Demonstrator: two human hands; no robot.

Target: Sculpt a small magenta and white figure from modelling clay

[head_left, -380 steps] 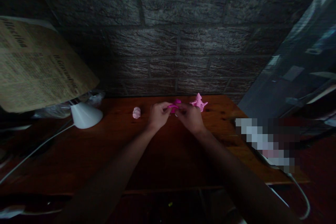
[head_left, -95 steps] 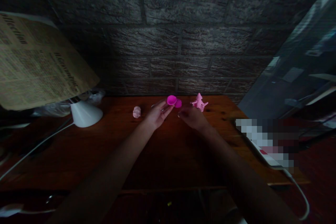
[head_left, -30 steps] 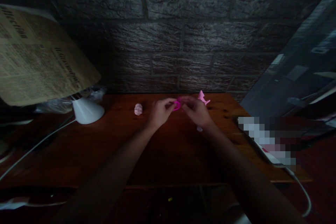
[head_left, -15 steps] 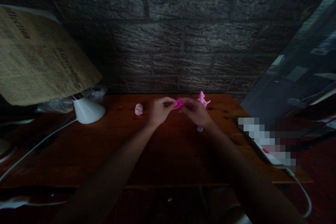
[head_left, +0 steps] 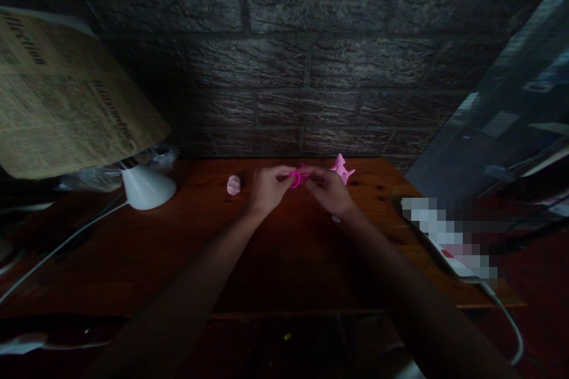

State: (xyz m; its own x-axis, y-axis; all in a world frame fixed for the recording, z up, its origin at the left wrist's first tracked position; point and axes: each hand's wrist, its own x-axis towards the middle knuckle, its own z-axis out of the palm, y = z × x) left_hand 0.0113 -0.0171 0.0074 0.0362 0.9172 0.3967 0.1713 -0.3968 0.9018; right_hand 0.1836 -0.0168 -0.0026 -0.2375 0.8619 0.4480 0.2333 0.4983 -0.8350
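Above the middle of the wooden table, my left hand (head_left: 270, 188) pinches a small bright pink ring-shaped piece (head_left: 296, 179) between thumb and fingers. My right hand (head_left: 328, 187) closes its fingertips on the right side of the same pink piece. Its exact kind is too small and dark to make out. Just beyond my right hand lies a pink pointed, star-like figure (head_left: 341, 170), partly hidden by it. A pale pink lump (head_left: 233, 185) rests left of my left hand. A small whitish object (head_left: 336, 218) shows under my right wrist.
The wooden table (head_left: 186, 260) backs onto a dark brick wall (head_left: 284, 65). At left stands a lamp with a newsprint shade (head_left: 75, 95), a white base (head_left: 149, 188) and a white cord. A partly blurred white device (head_left: 462, 269) with a cable sits at the right edge.
My right hand's fingertips have come closer to my left hand and now meet on the pink piece. The ring's opening has turned slightly. The objects on the table stay in place.
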